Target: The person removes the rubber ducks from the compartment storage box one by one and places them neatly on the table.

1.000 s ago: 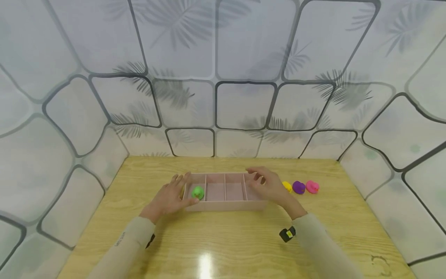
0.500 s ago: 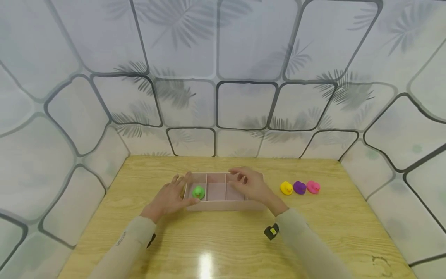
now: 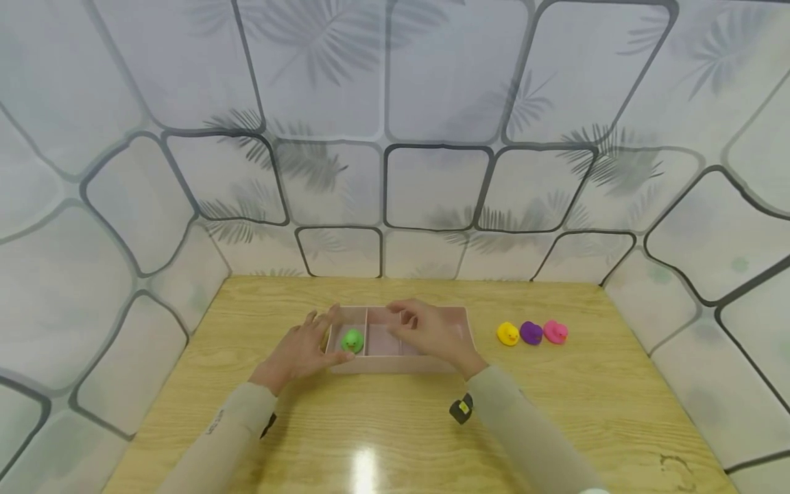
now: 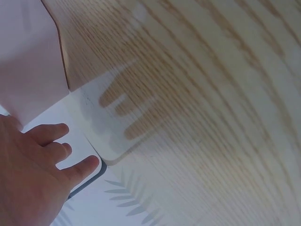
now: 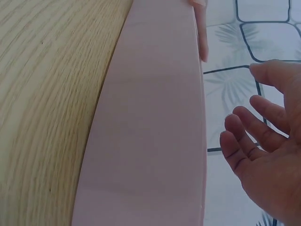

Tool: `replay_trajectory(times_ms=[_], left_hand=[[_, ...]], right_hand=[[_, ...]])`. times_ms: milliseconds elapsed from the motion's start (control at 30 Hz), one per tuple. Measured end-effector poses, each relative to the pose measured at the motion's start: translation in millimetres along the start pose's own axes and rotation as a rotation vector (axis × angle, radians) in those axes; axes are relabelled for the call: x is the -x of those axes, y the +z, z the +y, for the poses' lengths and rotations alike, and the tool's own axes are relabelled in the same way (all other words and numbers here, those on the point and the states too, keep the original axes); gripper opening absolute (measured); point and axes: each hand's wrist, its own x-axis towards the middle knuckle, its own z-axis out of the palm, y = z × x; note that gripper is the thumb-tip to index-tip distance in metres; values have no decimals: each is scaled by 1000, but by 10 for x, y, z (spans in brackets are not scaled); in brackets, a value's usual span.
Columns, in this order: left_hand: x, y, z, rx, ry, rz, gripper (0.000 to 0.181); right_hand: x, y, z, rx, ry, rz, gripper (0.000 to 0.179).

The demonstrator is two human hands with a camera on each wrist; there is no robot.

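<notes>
A long pink box with thin dividers lies lengthwise in the middle of the table. In its leftmost compartment sits a green rubber duck. My left hand rests at the box's left end, fingers spread and thumb at the front rim near the duck; the left wrist view shows several of its fingers extended beside the pink end wall. Over the right-hand compartments hovers my right hand, hiding part of them. The right wrist view shows its fingers loosely bent, holding nothing, above the box's rim.
Right of the box, a yellow duck, a purple duck and a pink duck stand in a row on the wooden table. Patterned fabric walls enclose the table at the back and both sides.
My right hand has moved left along the box, from its right end to over its middle-right part, uncovering the yellow duck and the rightmost compartment. The left hand has stayed in place.
</notes>
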Motion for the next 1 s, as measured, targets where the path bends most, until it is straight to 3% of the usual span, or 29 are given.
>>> replay_trajectory(times_ms=[233,1000], left_hand=[[9,-13,13,8,-1,1,112],[21,-17,26,-13,7,9,110]], right_hand=[[-100,119,-43,-24,-33,-5,48],[-307,319,-68,49,-2,-66,50]])
